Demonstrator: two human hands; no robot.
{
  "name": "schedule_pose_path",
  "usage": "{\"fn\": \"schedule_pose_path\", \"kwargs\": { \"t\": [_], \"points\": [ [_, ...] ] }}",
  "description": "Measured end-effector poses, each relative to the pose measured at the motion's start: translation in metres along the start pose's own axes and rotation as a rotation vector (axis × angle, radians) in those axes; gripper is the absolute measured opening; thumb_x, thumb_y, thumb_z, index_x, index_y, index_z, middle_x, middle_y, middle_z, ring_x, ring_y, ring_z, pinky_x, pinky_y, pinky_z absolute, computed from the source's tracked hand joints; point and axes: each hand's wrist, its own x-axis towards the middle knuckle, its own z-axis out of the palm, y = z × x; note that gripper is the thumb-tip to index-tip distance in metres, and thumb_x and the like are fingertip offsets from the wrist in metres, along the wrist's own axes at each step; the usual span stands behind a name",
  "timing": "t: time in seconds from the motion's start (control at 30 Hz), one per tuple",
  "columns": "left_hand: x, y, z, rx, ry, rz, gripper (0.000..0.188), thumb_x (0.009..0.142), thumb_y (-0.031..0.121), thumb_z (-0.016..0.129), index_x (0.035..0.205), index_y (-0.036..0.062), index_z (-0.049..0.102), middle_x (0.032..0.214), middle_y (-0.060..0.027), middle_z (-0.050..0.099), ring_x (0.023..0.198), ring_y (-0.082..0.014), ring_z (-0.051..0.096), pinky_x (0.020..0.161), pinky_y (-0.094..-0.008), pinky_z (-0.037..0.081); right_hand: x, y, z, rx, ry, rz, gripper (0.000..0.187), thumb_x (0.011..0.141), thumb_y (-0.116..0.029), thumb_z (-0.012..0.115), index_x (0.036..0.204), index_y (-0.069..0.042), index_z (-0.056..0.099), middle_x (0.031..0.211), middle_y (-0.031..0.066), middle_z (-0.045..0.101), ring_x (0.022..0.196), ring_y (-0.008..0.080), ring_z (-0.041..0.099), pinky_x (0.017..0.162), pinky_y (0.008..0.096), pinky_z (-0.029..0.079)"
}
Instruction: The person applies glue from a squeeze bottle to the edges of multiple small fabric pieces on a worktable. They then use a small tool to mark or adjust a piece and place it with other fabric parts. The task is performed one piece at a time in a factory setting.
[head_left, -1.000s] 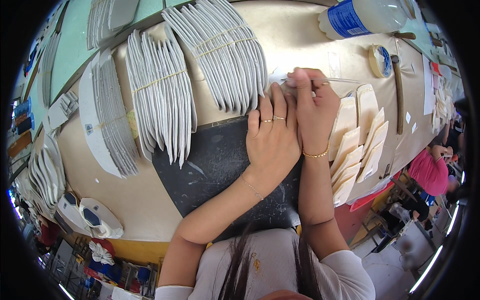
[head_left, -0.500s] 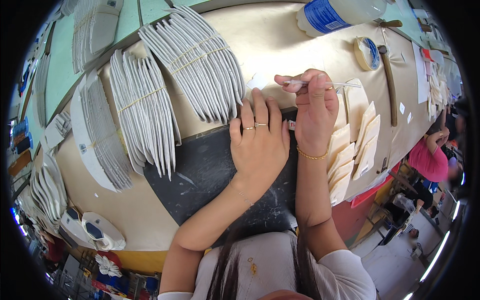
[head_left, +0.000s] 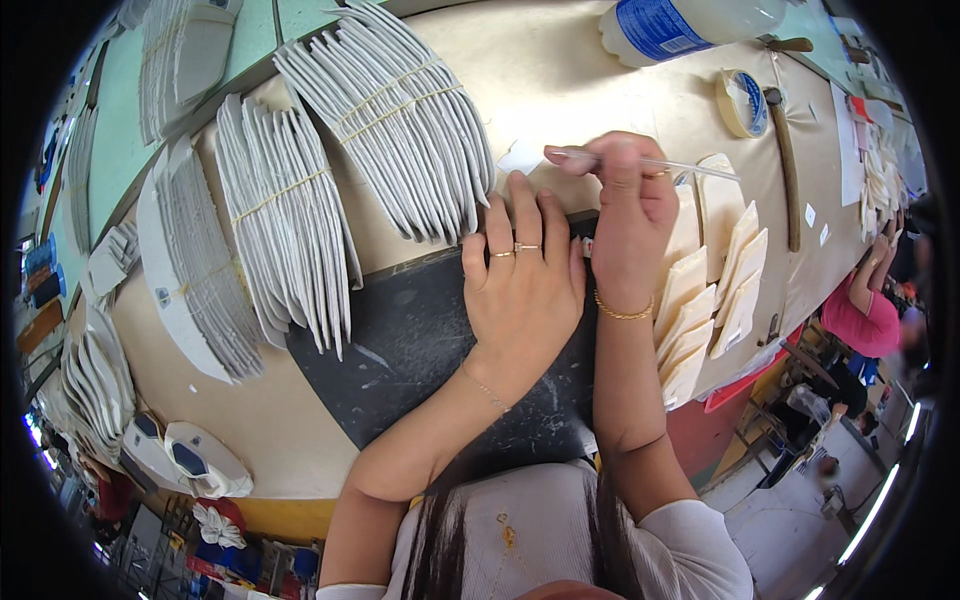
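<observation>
My left hand (head_left: 522,290) lies flat, palm down, with fingers stretched over the far edge of a black board (head_left: 400,360). Its longest fingertip reaches the near edge of a small white paper piece (head_left: 521,157). To the right, my right hand (head_left: 632,215) is closed around a slim clear pen (head_left: 690,166), which slants across the fingers. The pen's left end is partly hidden by the fingers, close to the white piece. A small white and red tag (head_left: 587,246) shows between my two hands, partly covered. Right of my right wrist lie several cream fabric pieces (head_left: 687,318) in overlapping rows.
Banded bundles of grey-white pieces (head_left: 395,125) stand at the left and far left. Toward the far right are a large bottle (head_left: 665,30), a tape roll (head_left: 741,103) and a hammer (head_left: 786,175). Padded pieces (head_left: 205,462) lie near left. A person in pink (head_left: 862,315) is beyond the table.
My right hand has turned slightly, and the pen's right end has swung a little outward. My left hand stays in place on the board. The whole view has shifted slightly.
</observation>
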Motion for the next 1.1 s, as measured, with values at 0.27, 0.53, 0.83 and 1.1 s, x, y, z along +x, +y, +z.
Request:
{"fn": "schedule_pose_path", "kwargs": {
  "t": [0.27, 0.53, 0.83, 1.1],
  "points": [
    [-0.004, -0.003, 0.006, 0.001, 0.033, 0.023, 0.048, 0.085, 0.030, 0.050, 0.123, 0.0013, 0.056, 0.132, -0.0169, 0.050, 0.116, -0.0274, 0.047, 0.092, -0.0375, 0.032, 0.000, -0.009, 0.016, -0.677, -0.072, 0.046, 0.021, 0.093, -0.017, 0.058, 0.086, 0.001, 0.066, 0.077, 0.0124, 0.066, 0.061, 0.0214, 0.061, 0.058, 0.0296, 0.046],
    [-0.005, -0.004, 0.006, -0.034, -0.005, 0.023, 0.052, 0.084, 0.030, 0.055, 0.127, 0.0012, 0.054, 0.135, -0.0156, 0.048, 0.121, -0.0293, 0.041, 0.094, -0.0393, 0.028, 0.000, -0.011, 0.020, -0.790, -0.051, -0.014, 0.020, 0.090, -0.015, 0.060, 0.084, 0.004, 0.065, 0.084, 0.0143, 0.067, 0.066, 0.0284, 0.061, 0.062, 0.0327, 0.048],
    [-0.004, -0.003, 0.003, -0.011, -0.049, 0.013, 0.052, 0.085, 0.030, 0.053, 0.128, 0.0016, 0.053, 0.135, -0.0166, 0.048, 0.121, -0.0298, 0.041, 0.094, -0.0395, 0.028, -0.003, -0.009, 0.019, -0.727, 0.074, -0.135, 0.015, 0.088, -0.013, 0.062, 0.083, 0.001, 0.067, 0.082, 0.0113, 0.067, 0.071, 0.0276, 0.061, 0.065, 0.0336, 0.048],
    [-0.006, -0.004, 0.004, -0.024, -0.044, 0.016, 0.055, 0.085, 0.031, 0.053, 0.131, 0.0009, 0.050, 0.136, -0.0153, 0.047, 0.123, -0.0300, 0.040, 0.095, -0.0396, 0.027, 0.000, -0.007, 0.013, -0.890, -0.112, -0.309, 0.013, 0.085, -0.016, 0.064, 0.082, -0.004, 0.069, 0.081, 0.0073, 0.068, 0.083, 0.0245, 0.056, 0.081, 0.0358, 0.036]
  ]
}}
